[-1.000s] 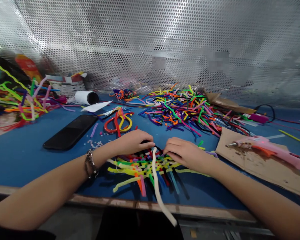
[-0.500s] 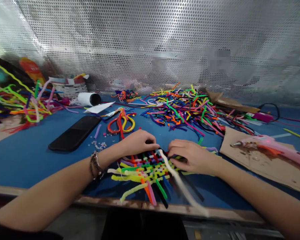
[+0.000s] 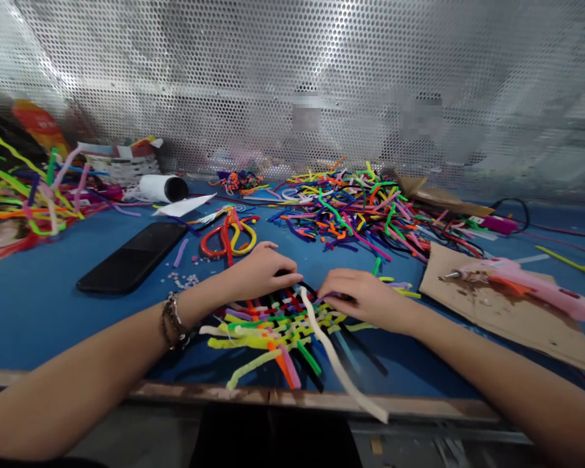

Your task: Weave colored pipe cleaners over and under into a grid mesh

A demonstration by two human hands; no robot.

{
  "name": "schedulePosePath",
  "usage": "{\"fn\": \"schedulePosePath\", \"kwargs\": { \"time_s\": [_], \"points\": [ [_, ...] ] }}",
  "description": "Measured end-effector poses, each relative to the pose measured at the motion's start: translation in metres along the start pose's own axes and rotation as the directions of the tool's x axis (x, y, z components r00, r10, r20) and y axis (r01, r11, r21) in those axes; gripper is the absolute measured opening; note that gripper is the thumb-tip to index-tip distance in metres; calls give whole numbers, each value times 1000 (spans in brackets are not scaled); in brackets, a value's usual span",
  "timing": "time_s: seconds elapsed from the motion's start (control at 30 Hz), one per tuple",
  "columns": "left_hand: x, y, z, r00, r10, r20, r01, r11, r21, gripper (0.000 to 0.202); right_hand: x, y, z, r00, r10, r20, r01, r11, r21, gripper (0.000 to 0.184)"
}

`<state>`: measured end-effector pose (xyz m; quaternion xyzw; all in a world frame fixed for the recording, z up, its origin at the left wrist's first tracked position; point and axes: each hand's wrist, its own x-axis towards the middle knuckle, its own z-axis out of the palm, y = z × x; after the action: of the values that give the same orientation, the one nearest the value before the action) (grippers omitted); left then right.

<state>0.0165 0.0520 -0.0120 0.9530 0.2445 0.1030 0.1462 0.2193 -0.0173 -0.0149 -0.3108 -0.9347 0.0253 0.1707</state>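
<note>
A many-coloured mat of woven pipe cleaners (image 3: 292, 328) lies at the table's front edge, loose ends sticking out all round. My left hand (image 3: 268, 270) is closed at its far edge, thumb and fingers at the strands. Just across from it, my right hand (image 3: 363, 298) pinches a dark pipe cleaner at the mat's far right side; its fingertips are partly hidden. Between both hands a long white pipe cleaner (image 3: 332, 354) rises from the weave and hangs toward me past the table edge.
Behind the mat lies a big heap of pipe cleaners (image 3: 351, 208). Scissors with red and yellow wrapped handles (image 3: 229, 240) and a black phone (image 3: 134, 257) are on the left. At right, a pink glue gun (image 3: 531, 283) rests on cardboard (image 3: 497, 325). A white tube (image 3: 156, 187) lies further back.
The view has shifted slightly, so most things sit further left. The white pipe cleaner, blurred before, now hangs steadier. Both hands stay at the mat's far edge.
</note>
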Motion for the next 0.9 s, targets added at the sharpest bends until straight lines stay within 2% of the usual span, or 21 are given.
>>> {"fn": "schedulePosePath", "kwargs": {
  "time_s": [0.1,0.17,0.33,0.5,0.7,0.9],
  "points": [
    [-1,1,0,1000,-8,14,8,1000,2,29,2,2,0,995,79,-56,-71,989,130,9],
    [-1,2,0,1000,-5,23,5,1000,-5,28,2,3,1,993,100,-70,-90,985,145,9],
    [-1,2,0,1000,7,13,-8,998,64,24,2,4,2,999,14,-51,-10,997,71,16],
    [-4,4,-4,997,39,68,-46,994,102,16,3,-1,2,996,65,-66,-70,994,-87,15],
    [-7,8,-8,998,61,26,-63,992,112,12,3,-3,1,998,26,57,-22,998,-62,25],
    [-6,6,-4,998,58,-4,-57,990,126,13,0,-11,-6,988,113,102,-110,993,-30,29]
  ]
}}
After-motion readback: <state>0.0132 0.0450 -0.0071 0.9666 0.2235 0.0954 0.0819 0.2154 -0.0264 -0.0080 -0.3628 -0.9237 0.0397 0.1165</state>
